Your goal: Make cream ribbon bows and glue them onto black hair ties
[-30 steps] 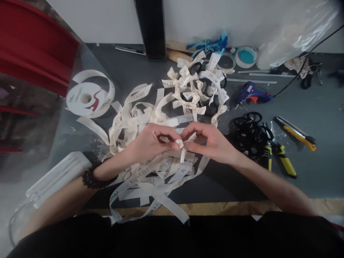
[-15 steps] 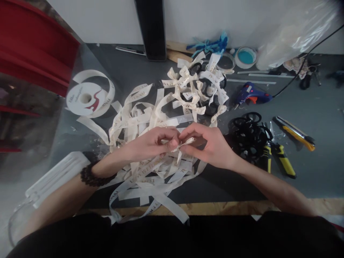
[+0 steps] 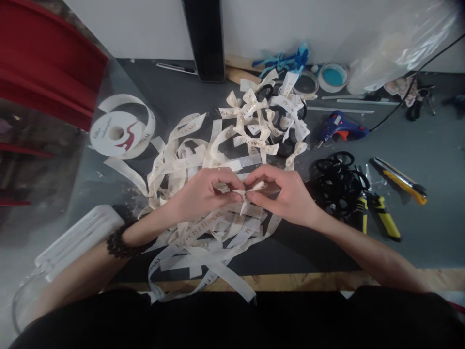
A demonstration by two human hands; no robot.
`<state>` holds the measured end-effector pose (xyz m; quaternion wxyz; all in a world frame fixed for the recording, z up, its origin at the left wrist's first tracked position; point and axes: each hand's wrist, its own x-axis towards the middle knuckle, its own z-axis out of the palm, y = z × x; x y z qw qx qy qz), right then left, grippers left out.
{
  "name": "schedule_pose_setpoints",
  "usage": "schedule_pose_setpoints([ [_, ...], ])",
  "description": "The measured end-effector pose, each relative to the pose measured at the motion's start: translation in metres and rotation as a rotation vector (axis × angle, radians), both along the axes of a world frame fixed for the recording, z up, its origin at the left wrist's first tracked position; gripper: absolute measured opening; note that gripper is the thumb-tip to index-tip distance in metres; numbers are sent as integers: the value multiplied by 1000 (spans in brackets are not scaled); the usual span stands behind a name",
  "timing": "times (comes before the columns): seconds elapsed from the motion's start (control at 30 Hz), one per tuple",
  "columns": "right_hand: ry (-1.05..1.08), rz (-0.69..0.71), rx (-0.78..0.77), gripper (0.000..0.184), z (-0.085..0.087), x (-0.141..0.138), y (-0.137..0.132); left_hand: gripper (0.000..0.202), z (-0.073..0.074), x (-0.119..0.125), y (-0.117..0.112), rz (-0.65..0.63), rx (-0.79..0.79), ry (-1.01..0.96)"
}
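Gathered cream ribbon (image 3: 244, 205) trails toward six o'clock, pinched by the left hand (image 3: 201, 192) and right hand (image 3: 293, 196), fingers curled.

So the little cream ribbon (image 3: 242, 195) is being pinched right at its middle, with one folded loop poking out to the right and a short tail hanging down toward the person. The middle is mostly getting covered, so I'm not seeing whether it's knotted. It's sitting over a messy heap of loose ribbon strips (image 3: 203, 227), which are lying flat, curling and crossing each other, some showing gold lettering like "IS ETERNAL". Farther back, a cluster of tied ribbon bows (image 3: 262, 132) is lying bunched together, loops puffing out, ends pointing every which way.
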<state>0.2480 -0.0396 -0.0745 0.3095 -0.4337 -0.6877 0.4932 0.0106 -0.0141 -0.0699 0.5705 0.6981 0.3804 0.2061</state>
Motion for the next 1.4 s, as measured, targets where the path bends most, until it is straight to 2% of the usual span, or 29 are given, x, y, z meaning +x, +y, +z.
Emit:
schedule_pose_setpoints([
  [0.1, -19, -11, 16, 18, 0, 1, 0, 8, 3, 0, 0, 24, 14, 41],
  [0.17, -20, -16, 22, 18, 0, 1, 0, 7, 5, 0, -1, 18, 80, 90],
  [0.3, -8, 21, 16, 20, 1, 0, -2, 17, 7, -1, -1, -132, 233, 169],
  [0.37, -24, 26, 29, 21, 1, -2, -3, 22, 6, 0, -2, -166, 269, 182],
  [0.63, -82, -39, 107, 15, 3, -2, -3, 12, 1, 4, -6, 54, 139, 138],
  [0.73, -85, -37, 103, 15, 3, -2, -3, 5, 0, 4, -8, 64, 202, 141],
  [0.87, -90, -52, 98, 17, 1, -3, -4, 13, -1, 5, -12, 47, 366, 194],
  [0.97, -79, -41, 75, 19, 1, -4, -5, 19, 0, 5, -14, -16, 444, 218],
  [1.07, -79, -24, 54, 21, 0, -5, -6, 21, 3, 6, -13, -65, 434, 205],
  [1.2, -59, -21, 23, 20, 0, -6, -7, 18, 5, 6, -9, -43, 404, 247],
  [1.3, -59, -36, 17, 19, -1, -5, -5, 21, 7, 5, -9, 35, 308, 265],
  [1.4, -88, -82, 55, 20, -4, -4, -4, 25, 10, 5, -9, 131, 155, 189],
])
